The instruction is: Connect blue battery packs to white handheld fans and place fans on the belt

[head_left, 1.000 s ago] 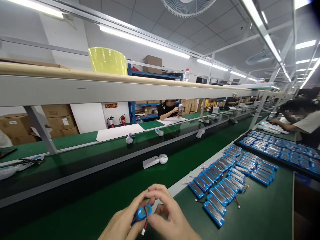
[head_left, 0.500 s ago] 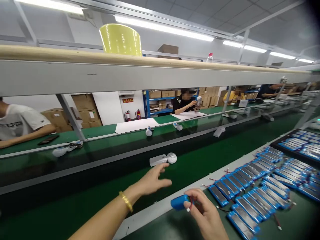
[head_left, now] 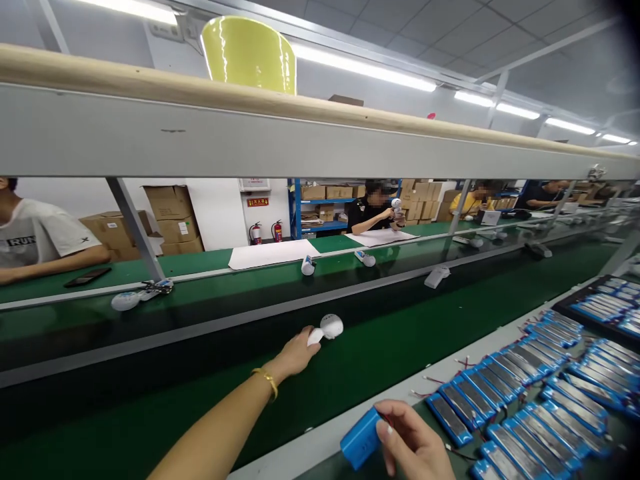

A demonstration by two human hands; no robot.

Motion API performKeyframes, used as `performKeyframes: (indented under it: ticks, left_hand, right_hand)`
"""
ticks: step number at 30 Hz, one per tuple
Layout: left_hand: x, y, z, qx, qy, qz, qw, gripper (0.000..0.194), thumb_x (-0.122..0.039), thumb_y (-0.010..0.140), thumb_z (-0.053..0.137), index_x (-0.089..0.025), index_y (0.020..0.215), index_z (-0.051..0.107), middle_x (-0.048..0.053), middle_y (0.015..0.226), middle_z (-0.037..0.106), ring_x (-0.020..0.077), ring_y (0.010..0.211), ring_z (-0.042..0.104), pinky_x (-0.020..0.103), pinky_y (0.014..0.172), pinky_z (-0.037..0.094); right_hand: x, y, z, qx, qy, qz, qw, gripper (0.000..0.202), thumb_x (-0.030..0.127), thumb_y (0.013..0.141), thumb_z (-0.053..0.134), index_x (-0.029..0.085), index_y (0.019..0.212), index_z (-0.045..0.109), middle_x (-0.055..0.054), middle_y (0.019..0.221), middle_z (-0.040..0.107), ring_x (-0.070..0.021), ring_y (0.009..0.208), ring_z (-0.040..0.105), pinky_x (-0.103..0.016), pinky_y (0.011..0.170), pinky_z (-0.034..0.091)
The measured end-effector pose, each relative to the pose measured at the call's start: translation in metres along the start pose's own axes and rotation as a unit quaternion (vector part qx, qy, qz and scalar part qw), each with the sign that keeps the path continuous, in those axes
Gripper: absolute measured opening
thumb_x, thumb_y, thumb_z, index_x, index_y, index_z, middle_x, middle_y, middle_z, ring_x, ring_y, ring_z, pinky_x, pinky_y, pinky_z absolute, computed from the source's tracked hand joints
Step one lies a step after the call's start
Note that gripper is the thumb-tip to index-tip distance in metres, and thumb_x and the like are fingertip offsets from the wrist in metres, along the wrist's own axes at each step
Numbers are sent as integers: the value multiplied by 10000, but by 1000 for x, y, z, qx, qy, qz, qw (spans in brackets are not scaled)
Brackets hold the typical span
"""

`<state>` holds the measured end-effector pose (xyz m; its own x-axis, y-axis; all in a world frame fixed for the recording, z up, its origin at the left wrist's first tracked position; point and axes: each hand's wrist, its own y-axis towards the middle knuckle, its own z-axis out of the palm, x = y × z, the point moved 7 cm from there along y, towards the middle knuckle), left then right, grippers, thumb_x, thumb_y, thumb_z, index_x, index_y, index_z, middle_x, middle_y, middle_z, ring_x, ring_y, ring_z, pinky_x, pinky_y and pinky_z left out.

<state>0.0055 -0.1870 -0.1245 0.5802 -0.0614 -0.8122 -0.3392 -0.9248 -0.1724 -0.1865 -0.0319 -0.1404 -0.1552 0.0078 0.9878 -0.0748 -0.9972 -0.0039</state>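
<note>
My left hand (head_left: pixel 296 352), with a gold bracelet on its wrist, is closed around the handle of a white handheld fan (head_left: pixel 331 327) over the green conveyor belt (head_left: pixel 395 347). The fan's round head points to the right, and my fingers hide most of its handle. Nearer to me, my right hand (head_left: pixel 415 440) pinches a blue battery pack (head_left: pixel 361 437) by its wired end, above the belt's grey edge. Beside that hand, several blue battery packs (head_left: pixel 493 393) with thin leads lie in rows on the green bench.
More white fan pieces (head_left: pixel 437 276) ride the belt farther off. A black tray (head_left: pixel 590 307) of batteries stands at the right. A grey beam (head_left: pixel 300 143) crosses overhead, with a yellow tape roll (head_left: pixel 249 57) on the shelf. Across the line, a person (head_left: pixel 373 212) holds a white fan.
My left hand has reached forward and closed on the fan's handle. The battery pack in my right hand has tilted. The view has shifted slightly.
</note>
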Motion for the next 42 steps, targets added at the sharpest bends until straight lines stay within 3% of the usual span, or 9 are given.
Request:
performKeyframes:
  ticks: [4, 9, 16, 24, 28, 32, 35, 38, 42]
  left_hand:
    - [-29, -59, 16, 102, -188, 20, 977, 522, -483, 953, 271, -228, 1404, 211, 138, 1228, 526, 225, 1066, 586, 362, 880, 482]
    - [-63, -120, 30, 154, -510, 30, 846, 465, -315, 931, 493, -203, 1357, 348, 111, 1154, 568, 157, 975, 602, 289, 895, 457]
    - [-79, -151, 34, 163, -575, 47, 800, 380, -238, 921, 524, -198, 1294, 461, 89, 1141, 585, 150, 951, 608, 288, 883, 461]
    - [-79, -168, 32, 106, -602, 43, 791, 362, -245, 919, 521, -179, 1273, 477, 102, 1180, 578, 174, 1016, 603, 306, 943, 446]
    - [-65, -162, 29, 42, -540, 33, 840, 305, -268, 933, 479, -165, 1221, 493, 99, 1109, 608, 177, 981, 619, 310, 911, 476]
    - [-30, -134, 20, -17, -465, -28, 885, 258, -299, 948, 427, -123, 1095, 545, 122, 1009, 633, 194, 873, 647, 347, 799, 529]
    - [13, -109, 1, -102, -396, -84, 909, 251, -308, 938, 460, -105, 1054, 551, 105, 954, 628, 172, 813, 637, 327, 749, 534]
    - [57, -96, -23, -190, -285, -143, 928, 287, -334, 916, 514, -112, 1095, 547, 83, 1009, 603, 171, 861, 610, 347, 770, 529]
    - [92, -99, -51, -249, -137, -194, 939, 297, -334, 892, 558, -132, 1110, 565, 87, 1151, 561, 223, 1049, 554, 435, 909, 477]
  right_hand:
    - [34, 3, 17, 0, -29, -51, 998, 356, 495, 774, 664, 185, 948, 653, -21, 742, 562, -117, 494, 500, -277, 496, 418]
    - [73, -1, 48, 24, -47, -134, 990, 239, 399, 817, 643, 199, 947, 648, -44, 847, 601, -133, 580, 518, -279, 530, 454]
    - [99, -29, 80, 95, -152, -273, 945, 126, 223, 873, 573, 229, 945, 676, -70, 952, 634, -194, 816, 583, -297, 658, 459]
    - [96, -32, 91, 2, -177, -355, 918, 145, 200, 860, 570, 231, 931, 693, -85, 1029, 450, -209, 905, 542, -341, 736, 486]
    - [86, -24, 103, -5, -239, -340, 910, 179, 184, 867, 526, 205, 1015, 623, -92, 1032, 483, -223, 957, 531, -374, 818, 459]
    - [70, -25, 100, 18, -238, -275, 931, 400, 224, 830, 576, 198, 1217, 477, -125, 1231, 428, -200, 933, 533, -305, 659, 484]
    - [59, -48, 95, 99, -258, -189, 942, 189, 243, 867, 529, 205, 1052, 547, -72, 1096, 535, -164, 840, 554, -265, 615, 458]
    - [37, -90, 105, 279, -346, -88, 891, 82, 256, 878, 528, 210, 903, 591, -6, 841, 597, -144, 716, 563, -274, 652, 443]
    - [3, -139, 126, 408, -454, -64, 789, 290, 273, 789, 658, 234, 1065, 578, -43, 1026, 599, -235, 947, 574, -374, 807, 461]
